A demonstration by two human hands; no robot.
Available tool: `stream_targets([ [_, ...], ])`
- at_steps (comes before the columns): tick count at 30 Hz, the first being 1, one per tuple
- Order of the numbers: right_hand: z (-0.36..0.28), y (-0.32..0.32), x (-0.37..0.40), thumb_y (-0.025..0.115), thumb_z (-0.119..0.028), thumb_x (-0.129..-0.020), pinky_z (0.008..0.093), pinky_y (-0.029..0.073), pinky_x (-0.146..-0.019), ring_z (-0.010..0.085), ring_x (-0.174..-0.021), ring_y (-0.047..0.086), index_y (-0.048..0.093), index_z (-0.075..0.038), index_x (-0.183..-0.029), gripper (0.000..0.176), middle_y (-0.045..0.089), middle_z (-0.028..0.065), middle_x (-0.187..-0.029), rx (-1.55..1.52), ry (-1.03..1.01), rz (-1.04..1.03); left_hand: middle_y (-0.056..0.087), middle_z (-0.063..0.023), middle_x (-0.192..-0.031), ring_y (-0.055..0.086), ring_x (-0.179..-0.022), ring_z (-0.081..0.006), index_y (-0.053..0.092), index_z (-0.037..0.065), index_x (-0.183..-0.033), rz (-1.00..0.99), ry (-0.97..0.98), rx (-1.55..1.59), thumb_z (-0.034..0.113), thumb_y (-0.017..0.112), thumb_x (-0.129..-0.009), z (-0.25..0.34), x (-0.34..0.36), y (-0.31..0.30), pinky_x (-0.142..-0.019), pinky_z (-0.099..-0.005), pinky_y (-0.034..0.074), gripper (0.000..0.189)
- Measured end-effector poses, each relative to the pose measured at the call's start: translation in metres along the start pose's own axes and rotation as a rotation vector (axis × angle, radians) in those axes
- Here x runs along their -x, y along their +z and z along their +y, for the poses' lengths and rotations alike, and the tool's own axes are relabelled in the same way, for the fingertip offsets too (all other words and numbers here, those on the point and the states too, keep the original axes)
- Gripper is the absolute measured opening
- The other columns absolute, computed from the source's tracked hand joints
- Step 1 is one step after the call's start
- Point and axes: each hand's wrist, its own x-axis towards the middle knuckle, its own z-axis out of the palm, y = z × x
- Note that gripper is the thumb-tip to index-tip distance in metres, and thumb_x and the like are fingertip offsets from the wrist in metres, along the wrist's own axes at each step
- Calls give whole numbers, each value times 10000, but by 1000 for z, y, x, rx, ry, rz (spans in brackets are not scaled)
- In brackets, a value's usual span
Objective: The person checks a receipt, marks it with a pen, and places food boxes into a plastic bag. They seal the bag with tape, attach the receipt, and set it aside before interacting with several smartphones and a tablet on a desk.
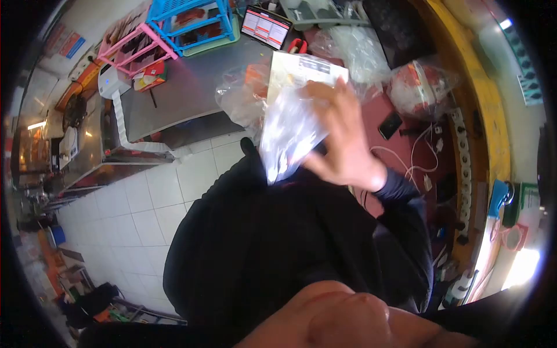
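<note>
My right hand point(345, 136), blurred by motion, reaches in from the right in a black sleeve. Its fingers and thumb curl around the right side of a shiny clear plastic bag point(287, 136), held in front of my chest. A pale printed sheet or packet point(284, 69) with dark blocks of print shows behind the bag's upper part. Left of it, another crumpled clear bag point(235, 95) lies at the counter edge with something orange beside it. My left hand does not show.
A blue rack point(191, 26), a pink rack point(136, 49) and a tablet point(266, 28) stand on the grey counter. A small printer point(112, 81) trails a long paper strip point(120, 119). A phone point(390, 125), white cables point(415, 168) and a wrapped red-and-white bundle point(415, 90) lie right.
</note>
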Motion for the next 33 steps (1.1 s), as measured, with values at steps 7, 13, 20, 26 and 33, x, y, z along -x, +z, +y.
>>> stream_targets([
  [7,0,76,53,709,-195,-762,394,296,-1048,155,-1141,539,614,-304,-973,256,614,-36,-1187,165,-356,337,634,-83,-1100,592,-1022,-185,562,16,-1213,134,106,-39,320,506,-967,24,9,-31,-915,-326,457,396],
  [13,0,94,37,690,-179,-774,386,259,-1067,138,-1114,561,616,-293,-959,229,643,-51,-1133,168,-384,425,639,-79,-1089,594,-1014,-181,574,16,-1201,345,84,-102,306,507,-968,45,33,-69,-912,-322,458,378],
  [20,9,123,-7,734,-173,-703,409,274,-1043,151,-998,605,643,-287,-898,243,679,-48,-992,112,-347,460,644,-76,-1076,598,-1004,-177,587,17,-1186,414,56,-100,289,509,-969,66,27,-105,-909,-317,459,357],
  [26,34,152,-59,723,-243,-736,409,291,-1000,189,-947,620,658,-222,-870,150,691,9,-971,-98,-229,352,649,-72,-1065,601,-996,-173,598,17,-1173,564,62,-127,275,511,-970,80,10,-161,-907,-313,460,340],
  [33,113,267,-102,509,-106,-948,315,464,-743,163,-835,614,630,28,-902,185,644,77,-877,-985,1005,757,654,-69,-1052,604,-986,-168,612,18,-1158,972,-125,-937,258,513,-971,162,20,-375,-904,-308,461,321],
])
